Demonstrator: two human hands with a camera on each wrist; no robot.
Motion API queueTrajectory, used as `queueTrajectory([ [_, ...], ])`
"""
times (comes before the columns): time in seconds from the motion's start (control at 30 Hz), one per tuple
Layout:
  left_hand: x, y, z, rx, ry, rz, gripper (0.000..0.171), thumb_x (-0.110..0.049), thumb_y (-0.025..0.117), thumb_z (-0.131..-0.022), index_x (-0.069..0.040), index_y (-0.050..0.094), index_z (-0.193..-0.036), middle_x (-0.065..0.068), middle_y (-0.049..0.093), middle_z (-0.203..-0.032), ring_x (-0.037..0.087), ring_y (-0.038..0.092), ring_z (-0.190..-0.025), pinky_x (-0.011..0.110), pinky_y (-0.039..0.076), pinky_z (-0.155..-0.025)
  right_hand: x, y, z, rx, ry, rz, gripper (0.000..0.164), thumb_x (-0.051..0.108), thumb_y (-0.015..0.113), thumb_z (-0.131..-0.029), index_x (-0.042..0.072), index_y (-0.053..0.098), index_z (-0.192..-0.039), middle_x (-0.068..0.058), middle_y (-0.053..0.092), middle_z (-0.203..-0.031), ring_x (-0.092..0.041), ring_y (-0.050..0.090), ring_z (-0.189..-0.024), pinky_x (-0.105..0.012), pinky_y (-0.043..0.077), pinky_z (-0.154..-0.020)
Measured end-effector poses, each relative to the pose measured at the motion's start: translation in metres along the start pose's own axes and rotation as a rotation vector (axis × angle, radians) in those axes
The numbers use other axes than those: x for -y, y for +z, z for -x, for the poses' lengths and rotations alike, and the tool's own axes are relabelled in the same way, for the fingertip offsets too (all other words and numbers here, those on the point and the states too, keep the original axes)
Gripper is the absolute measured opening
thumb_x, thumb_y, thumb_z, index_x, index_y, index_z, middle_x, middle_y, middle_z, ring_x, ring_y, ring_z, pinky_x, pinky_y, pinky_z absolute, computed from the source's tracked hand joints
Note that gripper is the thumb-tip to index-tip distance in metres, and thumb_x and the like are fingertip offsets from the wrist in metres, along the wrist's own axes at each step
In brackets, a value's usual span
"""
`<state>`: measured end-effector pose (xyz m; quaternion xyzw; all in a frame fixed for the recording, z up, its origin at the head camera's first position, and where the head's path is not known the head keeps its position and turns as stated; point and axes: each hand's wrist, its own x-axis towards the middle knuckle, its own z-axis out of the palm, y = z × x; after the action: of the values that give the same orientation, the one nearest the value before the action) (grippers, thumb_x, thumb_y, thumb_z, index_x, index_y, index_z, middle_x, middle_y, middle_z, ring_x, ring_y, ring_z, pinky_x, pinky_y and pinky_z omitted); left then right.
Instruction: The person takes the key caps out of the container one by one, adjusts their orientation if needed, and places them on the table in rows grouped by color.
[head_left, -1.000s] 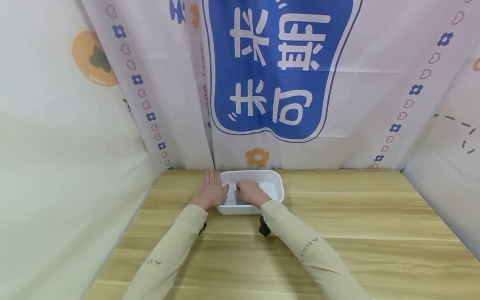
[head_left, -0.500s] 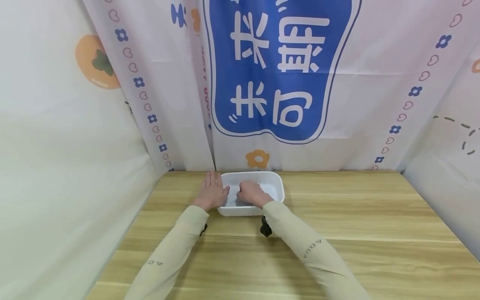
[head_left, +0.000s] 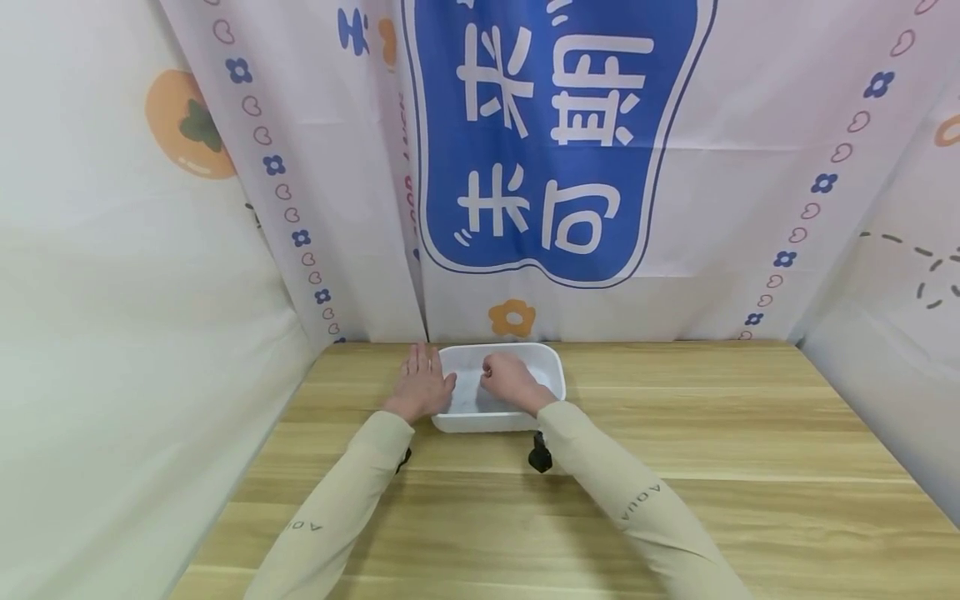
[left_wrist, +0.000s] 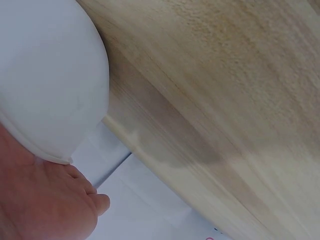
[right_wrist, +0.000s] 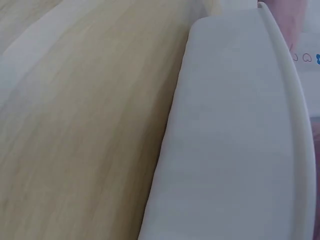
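A white oblong tray (head_left: 457, 421) stands at the far edge of the table. My left hand (head_left: 420, 388) rests against its left end, fingers straight and thumb over the rim. In the left wrist view, that hand (left_wrist: 47, 205) shows beside the rim of the tray (left_wrist: 50, 75). Inside the tray, my right hand (head_left: 513, 383) has its fingers curled, with a tiny dark brownish thing (head_left: 487, 372) at the fingertips. Most of that thing is hidden, so its kind is unclear. The right wrist view is largely filled by the tray's outer wall (right_wrist: 225, 125).
The wooden table (head_left: 712, 467) extends toward me and to the right. A printed cloth (head_left: 360, 275) hangs directly behind the tray, with pale cloth walls on both sides. Black wrist straps (head_left: 540, 454) show below the sleeves.
My right hand has shifted slightly right and away from me inside the tray, its fingers curled. Small reddish-brown bits seen beside it earlier are now out of sight. The left hand stays put.
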<state>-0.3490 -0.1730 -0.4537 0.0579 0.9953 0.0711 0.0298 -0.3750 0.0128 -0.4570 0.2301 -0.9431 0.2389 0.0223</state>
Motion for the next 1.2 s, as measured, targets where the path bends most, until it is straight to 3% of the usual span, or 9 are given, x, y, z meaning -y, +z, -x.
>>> queueTrajectory([
  [0.1,0.001,0.000,0.001,0.005,-0.001,-0.004,0.074,-0.046,0.026,-0.104,0.005,0.009,-0.155,0.029,-0.009,-0.160,0.042,-0.003,-0.152,0.053,0.005,-0.124,-0.004,-0.001,0.002,-0.016,0.001,-0.023,0.017,0.011,0.062,-0.089,0.003,0.073,-0.098,-0.008,0.074,-0.094,-0.015,0.062,-0.075,-0.031,0.054,-0.073],
  [0.2,0.001,0.000,0.001,0.013,0.002,0.004,0.075,-0.046,0.026,-0.104,0.005,0.008,-0.155,0.030,-0.010,-0.160,0.042,-0.005,-0.152,0.053,0.004,-0.124,-0.007,-0.004,0.004,-0.036,0.003,-0.056,0.023,0.013,0.062,-0.090,0.002,0.073,-0.107,-0.010,0.074,-0.105,-0.019,0.067,-0.089,-0.035,0.056,-0.083],
  [0.37,0.001,-0.001,0.001,0.010,0.007,0.011,0.074,-0.045,0.027,-0.104,0.005,0.009,-0.155,0.030,-0.010,-0.160,0.043,-0.005,-0.151,0.053,0.004,-0.124,-0.009,-0.010,0.008,-0.061,0.007,-0.108,0.025,0.014,0.062,-0.091,0.000,0.071,-0.111,-0.011,0.074,-0.105,-0.022,0.069,-0.095,-0.036,0.057,-0.084],
  [0.77,0.001,-0.001,0.000,0.019,0.013,-0.010,0.072,-0.042,0.026,-0.104,0.005,0.008,-0.155,0.030,-0.008,-0.160,0.043,-0.003,-0.151,0.054,0.007,-0.124,-0.008,-0.020,0.024,-0.125,-0.009,-0.215,0.020,0.017,0.062,-0.091,0.005,0.070,-0.106,-0.007,0.075,-0.097,-0.014,0.069,-0.082,-0.027,0.056,-0.071],
  [1.2,0.000,-0.004,0.001,0.037,0.011,-0.015,0.070,-0.041,0.022,-0.104,0.004,0.006,-0.155,0.029,-0.011,-0.160,0.043,-0.004,-0.152,0.054,0.002,-0.124,-0.008,-0.031,0.043,-0.211,-0.063,-0.233,0.017,0.017,0.065,-0.090,0.007,0.071,-0.103,-0.005,0.076,-0.095,-0.016,0.072,-0.086,-0.029,0.058,-0.078],
])
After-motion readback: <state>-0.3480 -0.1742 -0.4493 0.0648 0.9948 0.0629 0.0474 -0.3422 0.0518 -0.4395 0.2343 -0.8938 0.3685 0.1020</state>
